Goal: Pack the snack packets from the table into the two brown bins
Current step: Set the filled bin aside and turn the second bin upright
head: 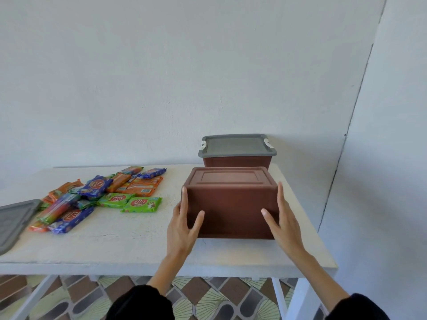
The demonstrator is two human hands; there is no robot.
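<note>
White table (129, 248). Near brown bin (233, 204) sits right of centre, looks inverted with its closed panelled face up. Far brown bin (235, 161) is just behind it at the wall, grey lid (235, 145) on. Snack packets (99, 192) are piled on the table's left half, none visibly in a bin. Loose grey lid (13, 218) at the left edge. Left hand (182, 225) and right hand (284, 222) are spread flat, pressing the near bin's sides, thumbs on its front.

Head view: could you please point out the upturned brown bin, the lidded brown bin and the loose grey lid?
upturned brown bin (231, 204), head view, middle of its front wall
lidded brown bin (235, 161), head view, its brown front wall
loose grey lid (16, 220), head view, its flat top
</note>
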